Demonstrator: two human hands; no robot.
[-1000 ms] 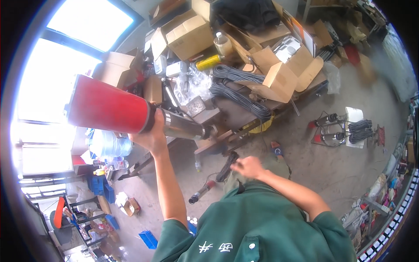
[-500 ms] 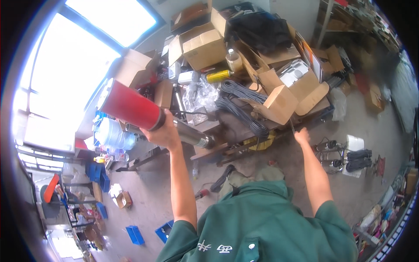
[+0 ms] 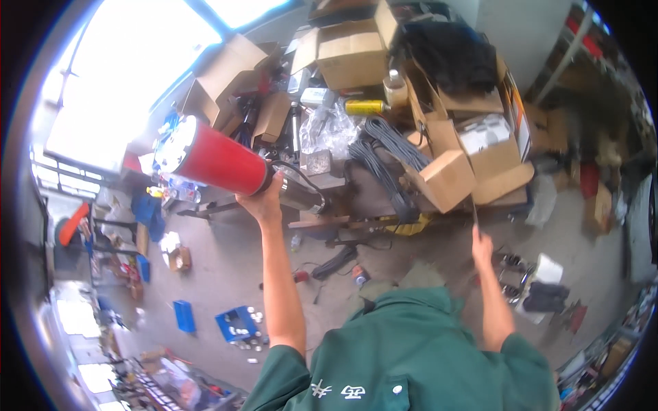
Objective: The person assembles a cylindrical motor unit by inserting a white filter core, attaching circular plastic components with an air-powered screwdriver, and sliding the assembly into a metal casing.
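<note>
My left hand [image 3: 262, 200] is closed round the near, dark-rimmed end of a red cylinder [image 3: 223, 157]. The cylinder is held tilted above the left part of the workbench, its pale far end up and to the left. Behind that hand a shiny steel tube [image 3: 298, 196] lies along the bench edge, partly hidden. My right hand [image 3: 482, 245] is closed on a thin dark rod-like tool [image 3: 475, 214], whose exact kind I cannot make out. The tool points up toward a small cardboard box [image 3: 444, 179] at the bench's front edge; whether they touch I cannot tell.
Coiled grey cable [image 3: 387, 164], clear plastic wrap [image 3: 329, 130], a yellow can [image 3: 365, 107], a bottle [image 3: 395, 89] and open cartons [image 3: 353, 58] crowd the bench. A blue bin [image 3: 236, 323] with small white pieces stands on the floor, lower left. Black cable bundles [image 3: 546, 297] lie at right.
The whole view has shifted, showing more floor at lower left. My right hand now sits lower and a little farther from the small box, with more of the tool showing. Both grips continue.
</note>
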